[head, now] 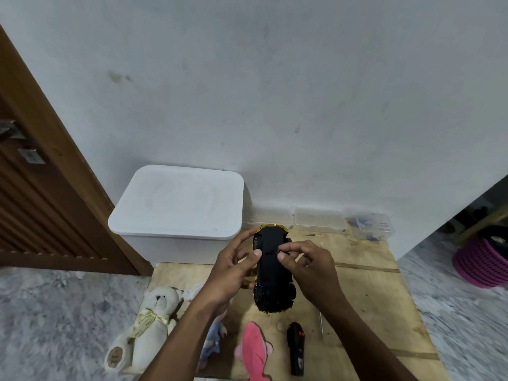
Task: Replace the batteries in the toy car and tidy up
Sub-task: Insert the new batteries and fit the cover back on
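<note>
The toy car (272, 273) is held upside down above the wooden board (371, 298), with its black underside turned upward. It is gripped along one side by the left hand (233, 273), fingers curled round the body and thumb laid on the underside. A small part near the middle of the underside is pinched between thumb and forefinger of the right hand (310, 268) (a screw or a cover catch, too small to tell). Work on the battery cover is judged to be in hand. The car is best kept steady and level, so that nothing loosened is dropped.
</note>
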Motion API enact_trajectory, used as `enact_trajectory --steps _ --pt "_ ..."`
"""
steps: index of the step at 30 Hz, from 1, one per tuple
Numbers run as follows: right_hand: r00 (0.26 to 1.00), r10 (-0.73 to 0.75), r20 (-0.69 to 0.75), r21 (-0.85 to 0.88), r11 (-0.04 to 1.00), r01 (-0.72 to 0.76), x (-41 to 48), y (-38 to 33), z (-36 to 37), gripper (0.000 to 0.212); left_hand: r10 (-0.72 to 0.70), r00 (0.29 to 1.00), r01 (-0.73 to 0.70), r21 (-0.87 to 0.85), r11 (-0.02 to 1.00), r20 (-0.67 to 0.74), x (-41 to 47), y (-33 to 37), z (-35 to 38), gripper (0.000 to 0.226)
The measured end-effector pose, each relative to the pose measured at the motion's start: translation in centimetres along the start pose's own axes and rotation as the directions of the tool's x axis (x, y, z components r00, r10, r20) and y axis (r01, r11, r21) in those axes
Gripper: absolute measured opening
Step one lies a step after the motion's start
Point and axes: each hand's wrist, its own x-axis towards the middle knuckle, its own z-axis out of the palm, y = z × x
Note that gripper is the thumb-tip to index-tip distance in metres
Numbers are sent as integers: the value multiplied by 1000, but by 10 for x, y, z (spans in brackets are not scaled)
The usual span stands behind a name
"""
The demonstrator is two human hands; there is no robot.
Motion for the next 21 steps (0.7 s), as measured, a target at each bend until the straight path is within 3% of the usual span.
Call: enact_trajectory --steps 7,11,21 --pt "998 -56 -26 -75 996 54 -3 2 4 20 5 1000 -5 10 1000 -3 1 -5 -4 38" --pt "995 -37 -89 -20 999 35 -5 1 7 29 8 1000 -8 -1 1000 3 2 -4 -6 37" --pt "996 86 -6 139 987 -84 -6 2 13 26 3 1000 -3 13 1000 -8 6 -8 -5 39"
